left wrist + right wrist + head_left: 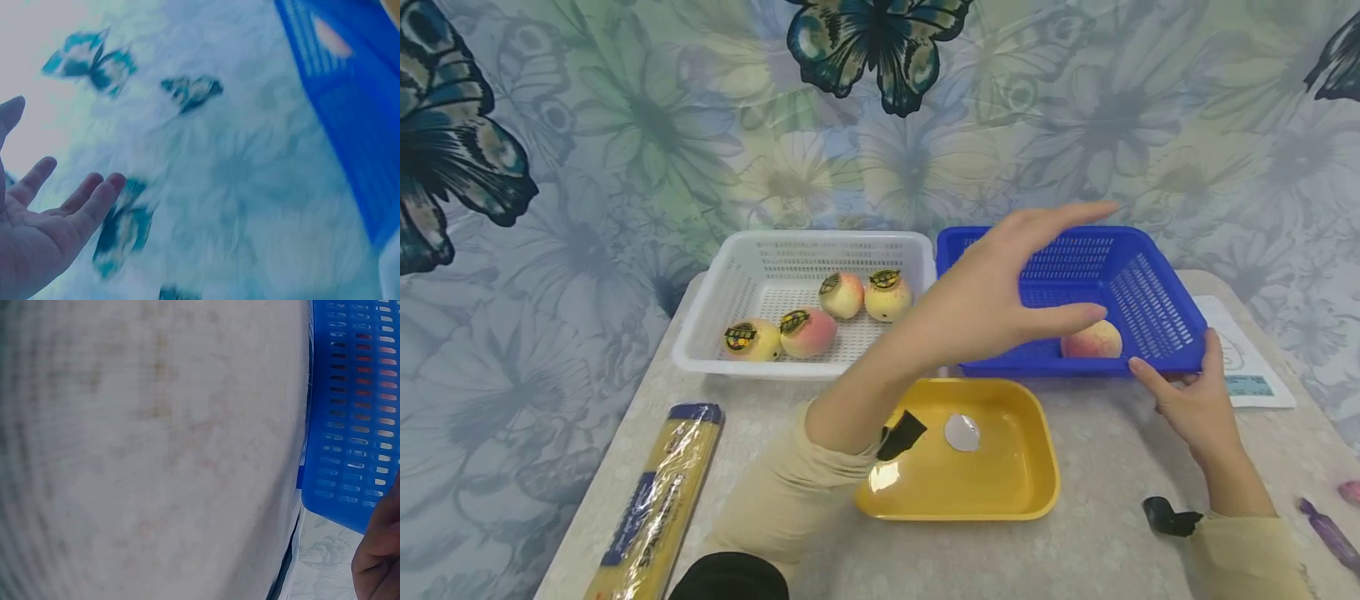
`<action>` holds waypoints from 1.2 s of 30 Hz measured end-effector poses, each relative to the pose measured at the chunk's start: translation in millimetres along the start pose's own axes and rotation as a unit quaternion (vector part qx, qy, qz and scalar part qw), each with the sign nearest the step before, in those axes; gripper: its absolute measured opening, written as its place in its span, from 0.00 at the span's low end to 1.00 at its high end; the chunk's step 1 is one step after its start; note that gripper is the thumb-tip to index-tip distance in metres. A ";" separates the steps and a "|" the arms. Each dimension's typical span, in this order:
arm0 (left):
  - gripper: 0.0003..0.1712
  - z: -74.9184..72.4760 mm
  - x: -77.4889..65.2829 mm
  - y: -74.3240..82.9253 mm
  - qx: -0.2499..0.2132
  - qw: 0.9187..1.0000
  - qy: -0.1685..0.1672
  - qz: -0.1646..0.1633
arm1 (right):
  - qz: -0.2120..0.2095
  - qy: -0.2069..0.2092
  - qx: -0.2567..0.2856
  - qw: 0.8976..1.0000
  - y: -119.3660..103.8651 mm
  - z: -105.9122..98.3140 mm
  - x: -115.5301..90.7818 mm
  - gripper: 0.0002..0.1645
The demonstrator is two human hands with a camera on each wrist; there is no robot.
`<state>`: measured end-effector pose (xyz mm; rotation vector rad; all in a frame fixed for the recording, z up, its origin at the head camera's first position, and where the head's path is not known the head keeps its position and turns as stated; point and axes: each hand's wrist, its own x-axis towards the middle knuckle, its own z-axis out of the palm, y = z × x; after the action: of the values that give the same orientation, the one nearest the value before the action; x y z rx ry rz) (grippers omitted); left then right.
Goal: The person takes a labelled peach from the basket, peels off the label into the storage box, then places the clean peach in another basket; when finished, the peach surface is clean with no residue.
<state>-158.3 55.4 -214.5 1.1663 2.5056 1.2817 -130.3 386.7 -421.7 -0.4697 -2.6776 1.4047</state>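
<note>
My left hand [992, 292] reaches across in front of the blue basket [1153, 304], thumb and fingers spread wide with nothing between them. The left wrist view also shows that hand [47, 240] with its fingers apart. At the basket's front right corner, my right hand [1198, 408] grips the rim, thumb at the front and a finger along the side. In the right wrist view part of this hand [381, 550] is beside the basket's slotted wall [350, 419]. One peach [1093, 342] lies inside the blue basket, partly covered by my left thumb.
A white basket [703, 321] on the left holds several peaches with black labels. In front stands a yellow tray [985, 483] with a white round spot. A long yellow packet [662, 492] lies at left. White paper [1255, 358] and a purple-wrapped item [1330, 533] are at right.
</note>
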 end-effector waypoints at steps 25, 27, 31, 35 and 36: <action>0.64 -62.5 -189.2 -174.9 0.024 0.916 0.246 -0.315 | 0.068 0.122 -0.114 0.984 -17.8 1.1 -18.6 0.65; 0.64 -62.2 -195.4 -183.0 0.046 0.908 0.246 -0.337 | 0.076 0.145 -0.108 0.981 -26.0 1.8 -23.5 0.62; 0.67 -61.3 -202.0 -193.8 0.077 0.895 0.248 -0.362 | 0.027 0.175 -0.076 0.981 -44.6 7.3 -30.2 0.52; 0.69 -61.5 -205.8 -200.6 0.105 0.884 0.251 -0.380 | -0.072 0.152 -0.059 0.984 -65.8 18.5 -35.4 0.46; 0.69 -61.5 -206.8 -202.5 0.110 0.881 0.249 -0.386 | -0.096 0.138 -0.058 0.984 -71.9 21.5 -36.8 0.45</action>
<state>-156.7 -194.7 -372.5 -0.2572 3.0027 1.1523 -116.5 320.3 -372.9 -0.3707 -2.5109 1.0528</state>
